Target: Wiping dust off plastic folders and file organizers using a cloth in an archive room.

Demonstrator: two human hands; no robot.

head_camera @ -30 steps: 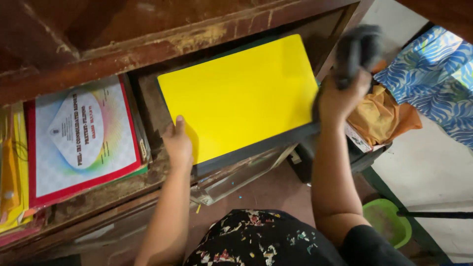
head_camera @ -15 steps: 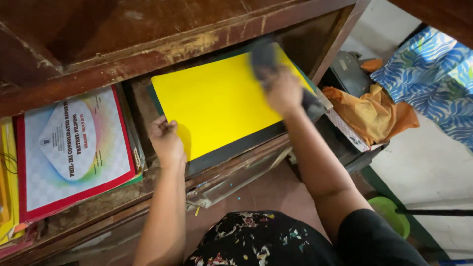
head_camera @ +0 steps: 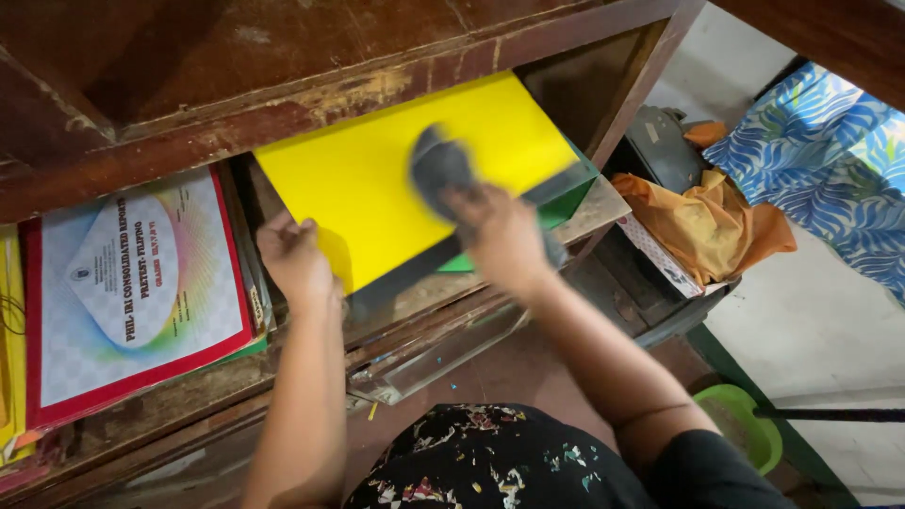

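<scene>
A yellow folder [head_camera: 377,179] lies flat in an open compartment of a worn wooden shelf [head_camera: 236,85]. My left hand [head_camera: 294,259] grips the folder's near left corner and holds it steady. My right hand [head_camera: 500,236] presses a dark grey cloth [head_camera: 438,170] onto the middle of the yellow cover; the cloth is blurred by motion. A green folder [head_camera: 566,203] shows under the yellow one at its right edge.
A red-bordered folder with a printed white cover [head_camera: 132,292] fills the compartment to the left. At the right, an orange cloth [head_camera: 726,226] lies over a box, a blue patterned fabric [head_camera: 820,160] hangs behind, and a green basin [head_camera: 745,424] sits on the floor.
My right hand has swept the cloth from the folder's far right corner leftward to its middle. My left hand has stayed on the near left corner.
</scene>
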